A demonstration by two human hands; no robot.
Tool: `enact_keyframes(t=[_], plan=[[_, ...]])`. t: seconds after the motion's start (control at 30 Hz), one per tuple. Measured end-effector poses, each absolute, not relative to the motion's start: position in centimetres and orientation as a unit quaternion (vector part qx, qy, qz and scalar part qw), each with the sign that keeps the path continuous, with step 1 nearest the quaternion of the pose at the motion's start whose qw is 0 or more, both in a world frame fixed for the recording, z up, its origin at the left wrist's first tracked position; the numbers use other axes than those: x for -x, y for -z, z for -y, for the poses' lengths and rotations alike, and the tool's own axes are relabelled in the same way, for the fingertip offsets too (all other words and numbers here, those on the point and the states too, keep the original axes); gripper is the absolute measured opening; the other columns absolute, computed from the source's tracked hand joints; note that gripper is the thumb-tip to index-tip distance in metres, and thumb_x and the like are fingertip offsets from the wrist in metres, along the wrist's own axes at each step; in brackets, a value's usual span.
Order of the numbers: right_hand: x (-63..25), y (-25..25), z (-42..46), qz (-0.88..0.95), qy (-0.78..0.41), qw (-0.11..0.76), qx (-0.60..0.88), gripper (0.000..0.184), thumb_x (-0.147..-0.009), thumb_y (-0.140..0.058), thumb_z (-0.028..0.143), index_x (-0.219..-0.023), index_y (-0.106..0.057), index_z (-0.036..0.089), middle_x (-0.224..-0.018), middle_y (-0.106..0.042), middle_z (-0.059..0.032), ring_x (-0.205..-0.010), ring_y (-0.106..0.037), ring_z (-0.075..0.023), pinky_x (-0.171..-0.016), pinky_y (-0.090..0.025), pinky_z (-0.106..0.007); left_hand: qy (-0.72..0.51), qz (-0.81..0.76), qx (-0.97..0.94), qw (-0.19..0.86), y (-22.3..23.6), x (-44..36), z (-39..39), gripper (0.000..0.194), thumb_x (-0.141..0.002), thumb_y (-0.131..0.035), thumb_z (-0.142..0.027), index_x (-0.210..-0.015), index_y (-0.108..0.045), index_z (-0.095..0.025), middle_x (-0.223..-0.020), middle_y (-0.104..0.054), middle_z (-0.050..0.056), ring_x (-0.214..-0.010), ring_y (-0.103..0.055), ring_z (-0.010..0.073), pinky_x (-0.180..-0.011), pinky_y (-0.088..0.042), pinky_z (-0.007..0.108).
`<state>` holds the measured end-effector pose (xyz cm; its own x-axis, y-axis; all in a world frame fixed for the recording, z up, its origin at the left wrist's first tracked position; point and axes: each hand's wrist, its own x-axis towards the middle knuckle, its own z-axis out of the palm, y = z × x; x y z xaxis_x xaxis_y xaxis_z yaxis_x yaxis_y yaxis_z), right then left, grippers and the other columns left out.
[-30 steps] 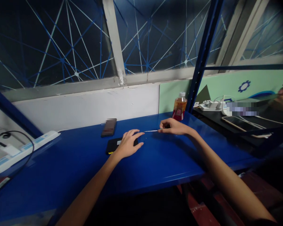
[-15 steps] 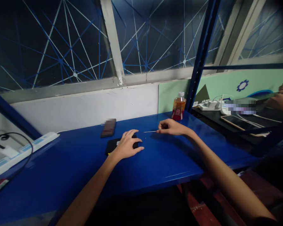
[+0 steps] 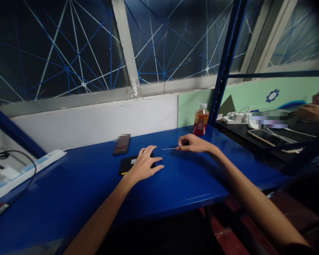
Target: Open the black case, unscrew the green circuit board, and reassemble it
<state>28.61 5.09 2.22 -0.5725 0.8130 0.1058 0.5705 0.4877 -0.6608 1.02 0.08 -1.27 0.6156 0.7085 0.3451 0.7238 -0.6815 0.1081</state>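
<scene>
Dark windows [image 3: 77, 42] back a blue desk [image 3: 191, 180]. Left hand [image 3: 144, 165], fingers spread and loose, is over a black case [image 3: 126, 164], contact unclear; right hand [image 3: 192, 143] pinches a thin rod [image 3: 169, 149] pointing left, best steadied with a light, level grip.

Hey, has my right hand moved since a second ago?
No, not noticeably. Against the bottle, your right hand keeps about the same place, nearer you and slightly left, still holding the thin rod.
</scene>
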Motion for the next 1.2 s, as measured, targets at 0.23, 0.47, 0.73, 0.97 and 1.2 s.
enact_keyframes(t=[0.23, 0.47, 0.73, 0.97, 1.2], plan=[[-28.60, -2.11, -5.14, 0.836, -0.294, 0.209, 0.414, 0.036, -0.075, -0.061, 0.050, -0.075, -0.060, 0.015, -0.059, -0.056, -0.0005, -0.053, -0.046, -0.0107, -0.049, -0.032, -0.024, 0.235, 0.400, 0.884, 0.050, 0.93, -0.87, -0.34, 0.027, -0.082, -0.064, -0.047, -0.092, -0.075, -0.025, -0.136, -0.050, 0.007, -0.126, -0.041, 0.0334, -0.104, -0.033, 0.054], [-28.55, -2.06, -5.15, 0.839, -0.292, 0.198, 0.414, 0.035, -0.076, -0.061, 0.049, -0.075, -0.061, 0.015, -0.060, -0.058, -0.0014, -0.053, -0.047, -0.0109, -0.050, -0.032, -0.024, 0.160, 0.409, 0.897, 0.055, 1.70, -0.95, -0.17, 0.042, -0.088, -0.051, -0.055, -0.113, -0.068, -0.026, -0.145, -0.040, 0.010, -0.134, -0.032, 0.0354, -0.106, -0.026, 0.058], [-28.66, -2.06, -5.20, 0.843, -0.283, 0.195, 0.413, 0.035, -0.078, -0.059, 0.050, -0.075, -0.058, 0.015, -0.059, -0.057, -0.0009, -0.052, -0.047, -0.0107, -0.049, -0.032, -0.024, 0.197, 0.379, 0.904, 0.036, 1.40, -1.10, -0.03, 0.034, -0.089, -0.054, -0.048, -0.104, -0.072, -0.024, -0.143, -0.041, 0.009, -0.134, -0.033, 0.0322, -0.108, -0.028, 0.053], [-28.63, -2.13, -5.12, 0.842, -0.284, 0.195, 0.416, 0.034, -0.077, -0.060, 0.049, -0.074, -0.057, 0.015, -0.060, -0.058, -0.0016, -0.053, -0.047, -0.0111, -0.049, -0.033, -0.024, 0.179, 0.376, 0.908, 0.053, 1.31, -1.56, 0.26, 0.034, -0.089, -0.054, -0.048, -0.110, -0.070, -0.027, -0.135, -0.048, 0.010, -0.130, -0.036, 0.0333, -0.107, -0.026, 0.057], [-28.67, -1.96, -5.27, 0.838, -0.289, 0.199, 0.417, 0.035, -0.076, -0.059, 0.051, -0.074, -0.058, 0.015, -0.059, -0.058, -0.0009, -0.053, -0.047, -0.0112, -0.049, -0.032, -0.024, 0.232, 0.364, 0.897, 0.090, 0.93, -1.29, -0.17, 0.031, -0.088, -0.056, -0.047, -0.093, -0.075, -0.022, -0.122, -0.055, 0.010, -0.121, -0.044, 0.0295, -0.103, -0.034, 0.050]])
